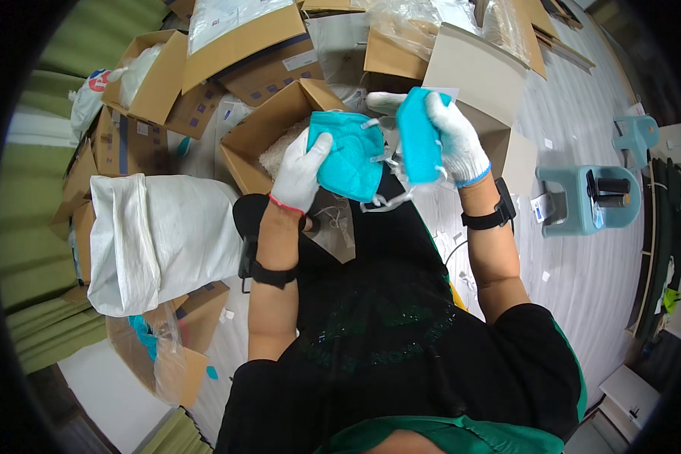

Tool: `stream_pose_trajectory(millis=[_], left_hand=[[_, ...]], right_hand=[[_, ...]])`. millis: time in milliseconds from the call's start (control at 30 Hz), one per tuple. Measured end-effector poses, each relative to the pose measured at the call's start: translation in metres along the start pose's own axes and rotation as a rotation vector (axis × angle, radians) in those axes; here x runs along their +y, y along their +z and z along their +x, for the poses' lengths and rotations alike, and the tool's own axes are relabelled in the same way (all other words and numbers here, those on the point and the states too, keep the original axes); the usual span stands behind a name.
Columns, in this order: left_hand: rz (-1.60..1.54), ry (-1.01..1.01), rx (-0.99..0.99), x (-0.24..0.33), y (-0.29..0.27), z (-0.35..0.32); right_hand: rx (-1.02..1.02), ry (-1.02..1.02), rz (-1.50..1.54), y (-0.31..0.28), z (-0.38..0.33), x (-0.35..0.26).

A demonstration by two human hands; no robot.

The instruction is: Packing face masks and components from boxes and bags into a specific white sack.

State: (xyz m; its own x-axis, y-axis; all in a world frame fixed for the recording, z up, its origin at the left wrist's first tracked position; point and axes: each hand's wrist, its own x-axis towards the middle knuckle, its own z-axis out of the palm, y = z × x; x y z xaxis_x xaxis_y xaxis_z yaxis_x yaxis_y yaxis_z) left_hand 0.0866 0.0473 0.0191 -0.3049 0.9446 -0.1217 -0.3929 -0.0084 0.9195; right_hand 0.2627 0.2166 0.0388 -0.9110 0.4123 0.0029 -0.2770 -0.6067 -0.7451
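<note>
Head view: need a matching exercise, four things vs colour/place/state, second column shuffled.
Column 1
1. Left hand
2. Right hand
3. Sack
4. Nearer stool

Column 2
A. Pale blue, dark items on its seat
B. In a blue-cuffed glove, holding a teal piece
C. White, left of the left forearm
D. In a red-cuffed glove, holding a teal mask

Pairs: 1-D, 2-B, 3-C, 4-A

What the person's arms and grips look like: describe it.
The left grip wears a red-edged white knit glove; the right grip wears a matching one edged blue. Each forearm carries a black strap with a dark box-like device. A thin dark cable curves beside the right forearm. The short sleeves are black.
</note>
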Motion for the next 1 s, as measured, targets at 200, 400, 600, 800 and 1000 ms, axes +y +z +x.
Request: stream_pose_trajectory(millis=[200,400,600,800,1000], left_hand=[[0.458,0.223,-0.148,-0.024,-0.031,0.033],[-0.468,-0.115,-0.002,-0.043,-0.003,0.021],[-0.188,0.212,0.554,-0.066,0.034,0.03],[-0.255,0.223,0.728,-0.046,0.023,0.027],[-0.752,0.028,0.531,-0.055,0.017,0.03]], right_hand=[[0.089,0.078,-0.694,0.014,0.011,0.031],[0.518,-0.305,-0.704,-0.008,0.034,0.057],[0.329,-0.185,-0.399,-0.006,0.041,0.067],[0.153,0.352,-0.621,0.011,0.011,0.037],[0.222,0.234,-0.679,0.006,0.019,0.06]])
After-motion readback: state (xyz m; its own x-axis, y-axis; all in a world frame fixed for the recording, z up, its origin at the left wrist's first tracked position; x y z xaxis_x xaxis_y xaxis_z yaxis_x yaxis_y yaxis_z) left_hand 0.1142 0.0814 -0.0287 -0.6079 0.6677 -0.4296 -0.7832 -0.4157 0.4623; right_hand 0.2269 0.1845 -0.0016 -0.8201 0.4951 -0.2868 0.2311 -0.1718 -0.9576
